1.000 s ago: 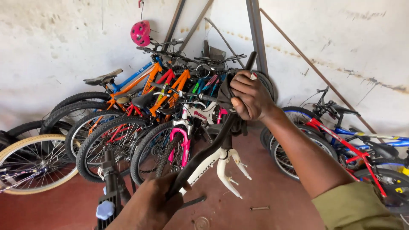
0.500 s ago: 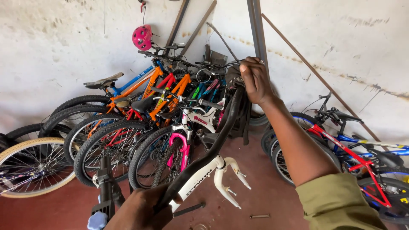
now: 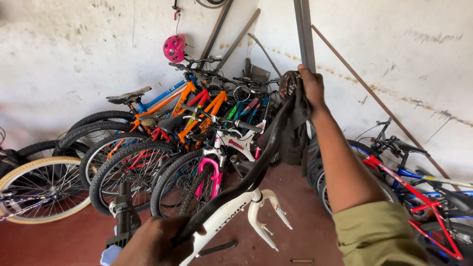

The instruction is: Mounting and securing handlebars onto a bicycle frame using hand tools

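both hands grip a black inner tube [image 3: 256, 167]: the left hand [image 3: 157, 244] is closed on its lower end by the white bike frame [image 3: 231, 219], while the right hand [image 3: 310, 88] has risen higher than a second ago, drawing the tube taut. right arm is stretched up near the metal pole [image 3: 304, 34], fist clenched on the tube and a dark rag [image 3: 295, 138].

Bare hands; olive-green sleeve [image 3: 379, 231] on right arm.
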